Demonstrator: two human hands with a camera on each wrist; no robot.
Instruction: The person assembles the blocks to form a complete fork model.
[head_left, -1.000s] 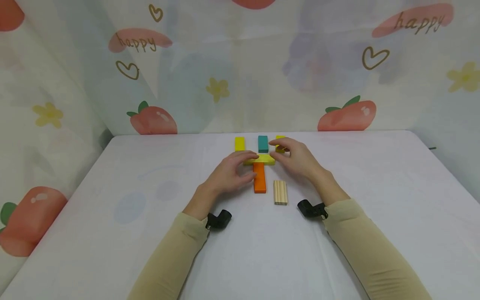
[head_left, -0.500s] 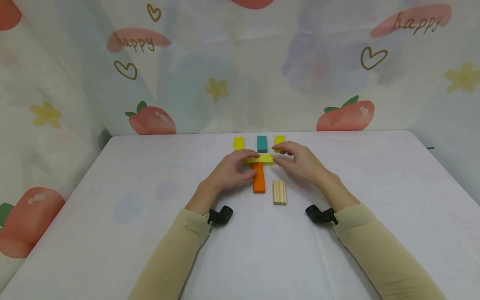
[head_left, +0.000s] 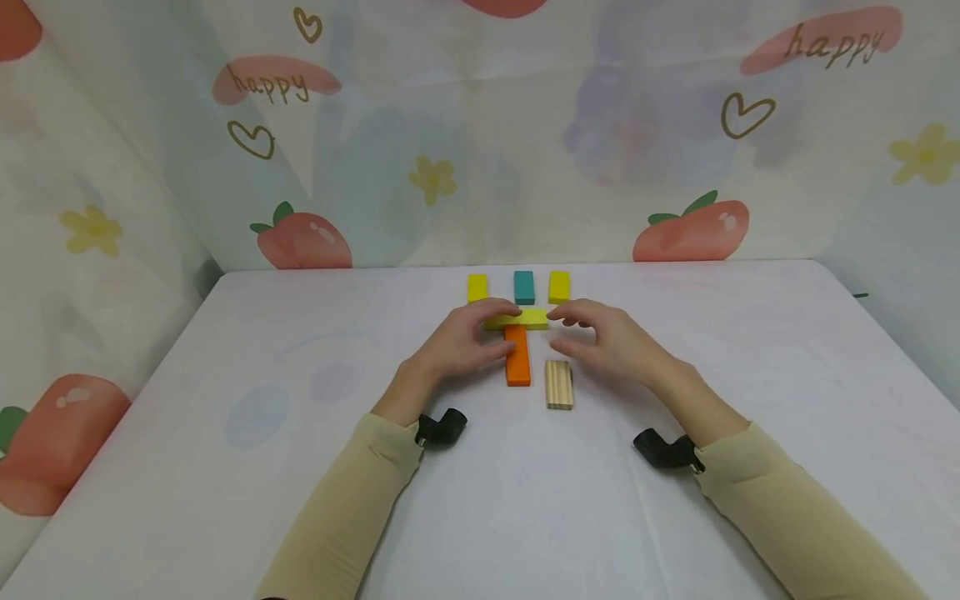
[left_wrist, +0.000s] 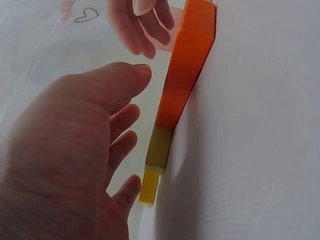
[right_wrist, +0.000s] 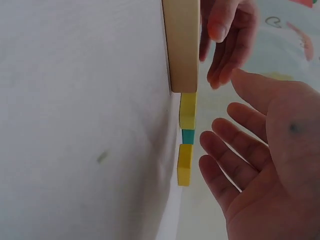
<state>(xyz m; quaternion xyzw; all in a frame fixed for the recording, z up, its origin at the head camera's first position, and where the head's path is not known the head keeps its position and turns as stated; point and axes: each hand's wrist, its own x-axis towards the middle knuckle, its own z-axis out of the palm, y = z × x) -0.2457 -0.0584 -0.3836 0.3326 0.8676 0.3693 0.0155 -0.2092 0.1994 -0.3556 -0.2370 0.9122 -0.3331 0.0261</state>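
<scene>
My left hand (head_left: 459, 340) hovers with loosely bent fingers over the left part of a yellow-green block (head_left: 536, 317) and beside an orange block (head_left: 517, 368). In the left wrist view a gap shows between its thumb and the orange block (left_wrist: 184, 75), and it grips nothing. Just right of the yellow-green block, my right hand (head_left: 622, 343) has its fingers spread and holds nothing. Behind them lie a left yellow block (head_left: 477, 287), a teal block (head_left: 524, 287) and a right yellow block (head_left: 558, 287). A grooved natural-wood block (head_left: 558, 385) lies nearest my body.
The blocks lie flat on a white-covered table (head_left: 480, 517). A patterned curtain (head_left: 495, 125) with fruit, hearts and flowers hangs behind the table. Black wrist cameras sit at the cuffs, the left camera (head_left: 442, 427) and the right camera (head_left: 666, 450).
My right hand has drawn back from the right yellow block, towards me and to the right, uncovering that block. The left hand stays nearly still, and the blocks keep their places.
</scene>
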